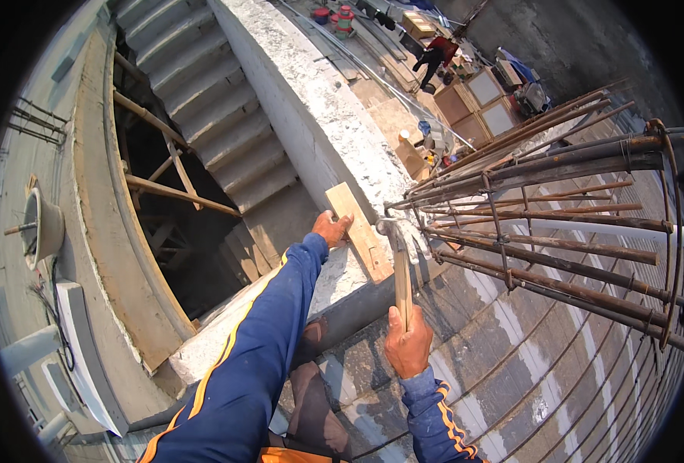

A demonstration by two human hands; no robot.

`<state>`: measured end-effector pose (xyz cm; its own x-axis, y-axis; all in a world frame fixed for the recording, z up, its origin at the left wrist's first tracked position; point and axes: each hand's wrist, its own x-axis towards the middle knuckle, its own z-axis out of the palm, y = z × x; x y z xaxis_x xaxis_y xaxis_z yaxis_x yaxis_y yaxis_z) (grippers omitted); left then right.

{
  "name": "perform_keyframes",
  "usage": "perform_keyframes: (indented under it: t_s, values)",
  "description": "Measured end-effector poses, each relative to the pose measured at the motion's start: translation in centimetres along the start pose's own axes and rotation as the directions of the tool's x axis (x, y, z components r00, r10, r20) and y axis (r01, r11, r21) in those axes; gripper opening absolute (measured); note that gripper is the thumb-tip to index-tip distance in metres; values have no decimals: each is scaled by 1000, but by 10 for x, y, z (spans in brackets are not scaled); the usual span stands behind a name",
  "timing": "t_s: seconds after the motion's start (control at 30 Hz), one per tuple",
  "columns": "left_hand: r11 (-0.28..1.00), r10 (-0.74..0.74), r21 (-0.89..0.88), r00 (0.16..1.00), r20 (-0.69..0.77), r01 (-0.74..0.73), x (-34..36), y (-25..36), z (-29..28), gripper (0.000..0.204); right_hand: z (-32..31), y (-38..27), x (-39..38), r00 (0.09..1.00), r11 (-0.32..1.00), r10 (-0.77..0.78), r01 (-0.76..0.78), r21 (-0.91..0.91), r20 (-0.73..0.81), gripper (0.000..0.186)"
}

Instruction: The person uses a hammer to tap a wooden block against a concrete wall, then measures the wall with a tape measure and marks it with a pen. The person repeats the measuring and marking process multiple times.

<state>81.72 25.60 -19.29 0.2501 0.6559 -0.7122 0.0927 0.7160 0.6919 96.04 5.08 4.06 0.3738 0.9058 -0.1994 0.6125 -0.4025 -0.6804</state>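
Observation:
My left hand (332, 227) grips the left side of a pale wooden board (357, 231), which slants over the white-dusted concrete ledge (295, 77) at the centre. In my right hand (408, 343) is a hammer (402, 285), held closed round its wooden handle, with the metal head raised just beside the board's right edge. A vertical cage of rusty rebar (558, 255) stands immediately right of the hammer head and reaches toward the camera's right rim.
Concrete stairs (195, 100) descend left of the ledge beside a dark opening with timber props (164, 193). A bucket (45, 224) sits far left. Below lies a grey surface with rebar lines (558, 370). Another person (438, 54) bends among boards and materials at the upper right.

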Motion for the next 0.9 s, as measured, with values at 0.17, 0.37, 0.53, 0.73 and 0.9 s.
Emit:
perform_keyframes:
  t_s: [0.17,0.37,0.53,0.73,0.9]
  values:
    - [1000,22,-2,1000,8,-22,17,-15,-1,61,-21,-3,-20,974,966,-130,167,198,-187,39]
    - [994,-1,106,1000,-9,2,37,-25,-4,61,12,8,-10,992,989,102,-93,-115,76,28]
    - [997,57,58,998,-2,-57,24,-12,-4,60,-16,-12,-16,996,989,-65,72,132,-53,27]
    - [997,82,15,994,-74,-81,17,-18,0,62,22,24,-8,931,949,-243,286,135,-271,30]
    - [965,237,143,965,-116,-219,19,-26,0,65,14,28,-1,1000,997,-10,12,-71,16,26]
